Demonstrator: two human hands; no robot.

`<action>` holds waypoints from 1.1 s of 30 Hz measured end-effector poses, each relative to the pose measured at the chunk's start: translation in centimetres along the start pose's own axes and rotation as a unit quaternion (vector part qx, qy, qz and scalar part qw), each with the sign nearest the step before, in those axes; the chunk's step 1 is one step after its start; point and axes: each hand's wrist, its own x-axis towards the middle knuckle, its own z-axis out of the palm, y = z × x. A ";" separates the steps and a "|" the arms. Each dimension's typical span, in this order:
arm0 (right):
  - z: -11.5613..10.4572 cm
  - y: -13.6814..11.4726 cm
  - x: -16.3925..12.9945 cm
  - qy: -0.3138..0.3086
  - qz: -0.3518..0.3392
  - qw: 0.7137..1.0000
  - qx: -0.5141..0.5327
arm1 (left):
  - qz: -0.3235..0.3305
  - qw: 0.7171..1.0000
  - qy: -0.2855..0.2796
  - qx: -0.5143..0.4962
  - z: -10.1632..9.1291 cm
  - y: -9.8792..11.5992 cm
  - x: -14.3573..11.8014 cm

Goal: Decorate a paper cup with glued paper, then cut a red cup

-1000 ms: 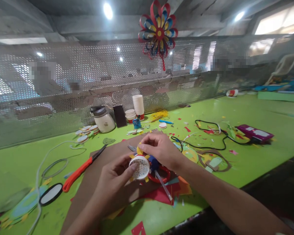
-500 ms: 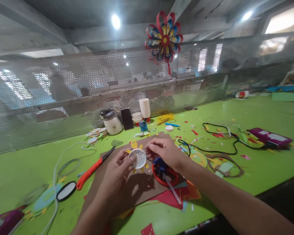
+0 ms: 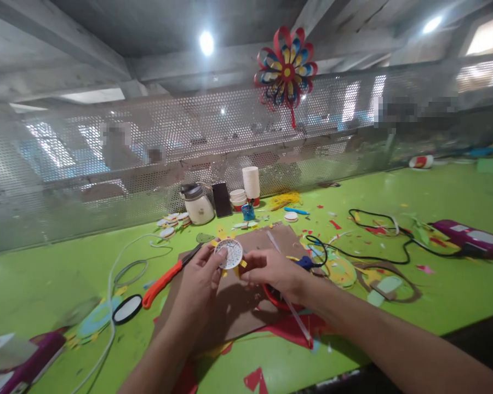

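Note:
My left hand grips a small paper turtle above a brown board. The turtle's body is a white disc with coloured specks, and its head and legs are yellow. My right hand has its thumb and fingertips closed at the turtle's lower right yellow leg. Beneath the right hand lie a red curved object and a blue-tipped tool, both partly hidden. A clear stick slants beside them. The orange-handled utility knife rests left of my left hand.
Behind the board stand a white jug, a dark phone, stacked paper cups and a blue container. Cables and paper scraps lie on the right. A black-rimmed oval sits left. Perforated mesh bounds the back.
My right hand has moved down to the turtle's lower right edge. My left hand has raised and turned the turtle slightly. The camera view has shifted left.

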 end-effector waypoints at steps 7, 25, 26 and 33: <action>0.9 1.0 -0.2 0.017 -0.015 1.000 -0.020 | 0.026 0.999 -0.009 -0.045 0.5 0.3 -0.5; 0.7 0.9 -0.2 -0.003 -0.048 0.996 -0.082 | 0.012 0.998 -0.025 -0.056 0.9 0.7 -1.3; 0.6 0.8 -0.2 -0.001 -0.051 0.995 -0.084 | 0.011 0.998 -0.028 -0.054 1.0 0.7 -1.4; 0.5 0.7 -0.4 -0.013 -0.067 0.989 -0.129 | 0.030 0.997 -0.014 -0.074 0.9 0.5 -1.2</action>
